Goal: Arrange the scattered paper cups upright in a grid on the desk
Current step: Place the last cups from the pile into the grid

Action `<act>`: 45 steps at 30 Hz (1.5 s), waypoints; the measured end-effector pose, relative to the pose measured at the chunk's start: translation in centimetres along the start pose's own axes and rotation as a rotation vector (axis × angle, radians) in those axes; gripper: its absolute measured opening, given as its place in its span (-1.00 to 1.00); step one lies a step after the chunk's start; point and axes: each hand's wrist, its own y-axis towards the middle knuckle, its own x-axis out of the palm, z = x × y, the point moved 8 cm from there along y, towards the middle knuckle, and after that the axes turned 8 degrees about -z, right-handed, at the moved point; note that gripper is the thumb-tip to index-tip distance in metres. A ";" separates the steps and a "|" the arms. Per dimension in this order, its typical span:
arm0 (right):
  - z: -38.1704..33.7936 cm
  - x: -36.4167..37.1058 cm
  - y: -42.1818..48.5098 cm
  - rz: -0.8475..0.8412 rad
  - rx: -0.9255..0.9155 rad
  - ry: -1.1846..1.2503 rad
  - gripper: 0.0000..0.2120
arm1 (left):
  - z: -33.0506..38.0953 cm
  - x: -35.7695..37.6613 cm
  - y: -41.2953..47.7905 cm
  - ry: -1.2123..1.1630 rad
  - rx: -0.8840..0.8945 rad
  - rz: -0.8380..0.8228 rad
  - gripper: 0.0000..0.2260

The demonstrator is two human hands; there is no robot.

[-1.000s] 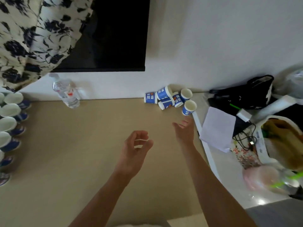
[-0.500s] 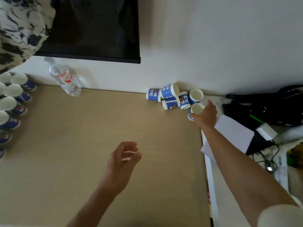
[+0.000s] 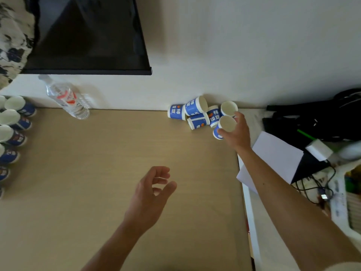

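Several blue-and-white paper cups lie in a heap (image 3: pixel 197 114) against the wall at the back right of the tan desk (image 3: pixel 97 173). My right hand (image 3: pixel 237 133) grips the nearest cup (image 3: pixel 224 126) at the heap's right end, thumb and fingers curled round its rim. Just behind it sits another cup (image 3: pixel 229 108), mouth towards me. A column of upright cups (image 3: pixel 11 132) stands along the desk's left edge. My left hand (image 3: pixel 150 196) hovers over the middle of the desk, fingers loosely curled, holding nothing.
A clear water bottle (image 3: pixel 67 98) stands at the back left below a dark screen (image 3: pixel 88 36). Right of the desk lie a white sheet (image 3: pixel 277 155), a black bag (image 3: pixel 320 118), a charger (image 3: pixel 319 149) and cables (image 3: pixel 316 188).
My right hand reached forward from mid-desk to the heap and closed round the nearest cup. The left hand stayed over the middle of the desk.
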 end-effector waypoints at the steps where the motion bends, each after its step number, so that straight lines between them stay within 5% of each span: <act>1: -1.4 0.2 -0.7 -0.063 -0.020 0.067 -0.25 | 0.3 0.1 0.3 0.052 0.021 0.007 -0.74; 5: -7.7 1.7 -5.2 -0.360 -0.134 0.216 -0.27 | 2.1 0.3 1.9 0.220 0.097 0.044 -0.52; 10: -12.9 1.5 -9.7 -0.426 -0.188 0.312 -0.20 | 5.1 1.2 5.3 0.279 0.127 -0.007 -0.24; 19: -14.9 2.2 -9.2 -0.584 -0.099 0.500 -0.20 | 7.3 0.6 7.6 0.137 0.168 0.036 -0.56; 24: -10.6 3.2 0.3 -0.286 0.111 0.361 -0.47 | 5.6 -0.7 6.9 0.116 0.103 0.110 -0.54; 30: -7.4 7.3 7.6 -0.211 0.227 0.013 -0.18 | 3.4 -1.8 5.2 0.113 0.068 0.161 -0.51; 35: -7.5 7.8 9.3 -0.089 0.212 -0.194 -0.12 | 2.8 -2.7 4.6 0.108 0.062 0.208 -0.52; 45: -7.5 7.9 8.3 -0.015 0.111 -0.105 -0.22 | 2.7 -2.6 4.5 0.104 0.030 0.198 -0.49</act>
